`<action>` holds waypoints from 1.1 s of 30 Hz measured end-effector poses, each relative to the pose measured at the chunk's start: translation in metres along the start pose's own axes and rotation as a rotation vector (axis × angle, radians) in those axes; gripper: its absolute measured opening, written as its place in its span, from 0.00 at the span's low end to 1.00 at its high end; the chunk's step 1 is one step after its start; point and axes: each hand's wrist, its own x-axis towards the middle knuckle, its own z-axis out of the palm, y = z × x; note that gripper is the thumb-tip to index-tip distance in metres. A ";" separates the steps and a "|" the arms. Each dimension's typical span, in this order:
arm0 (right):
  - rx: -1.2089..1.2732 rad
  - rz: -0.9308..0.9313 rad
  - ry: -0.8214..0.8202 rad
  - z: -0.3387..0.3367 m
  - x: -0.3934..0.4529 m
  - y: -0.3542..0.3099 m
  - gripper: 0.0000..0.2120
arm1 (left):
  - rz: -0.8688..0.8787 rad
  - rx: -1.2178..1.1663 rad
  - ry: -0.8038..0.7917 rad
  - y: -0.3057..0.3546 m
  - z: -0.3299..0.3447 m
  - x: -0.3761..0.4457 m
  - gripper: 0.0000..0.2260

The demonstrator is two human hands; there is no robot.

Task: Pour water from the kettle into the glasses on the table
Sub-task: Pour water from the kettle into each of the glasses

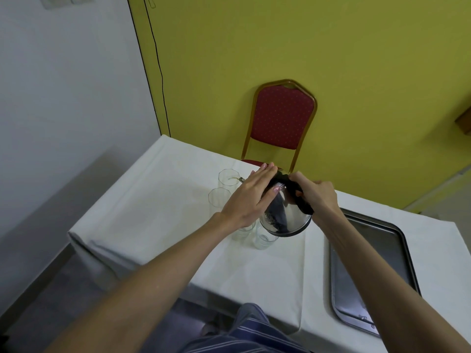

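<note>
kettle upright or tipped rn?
Tipped. The kettle is off the table, base turned toward the camera, spout over the far glass. Right hand grips its handle; left hand rests on top.

Lighting: even, soft indoor light, moderately bright; source not visible, possibly overhead. Shadows: faint and diffuse on the white tablecloth [158, 200]; darker grey zone on the floor at lower left. Glare: mirror reflections on the steel kettle [288, 215] and a pale sheen on the metal tray [367, 271]. Distortion: strong wide-angle bending; wall edges and a black cable [158, 62] curve toward the frame borders. Sharpness: soft overall, forearms near the bottom edge stretched and slightly blurred.
</note>
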 end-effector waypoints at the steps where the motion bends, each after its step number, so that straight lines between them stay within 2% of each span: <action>1: -0.004 -0.001 -0.005 0.000 0.000 0.000 0.17 | -0.007 -0.006 0.001 0.000 0.000 0.000 0.25; 7: -0.015 -0.008 -0.026 0.000 0.004 -0.004 0.21 | -0.020 -0.021 0.005 0.001 -0.001 -0.001 0.25; 33: -0.099 -0.063 -0.037 0.003 0.010 -0.015 0.21 | -0.068 -0.007 -0.008 -0.004 -0.007 0.002 0.26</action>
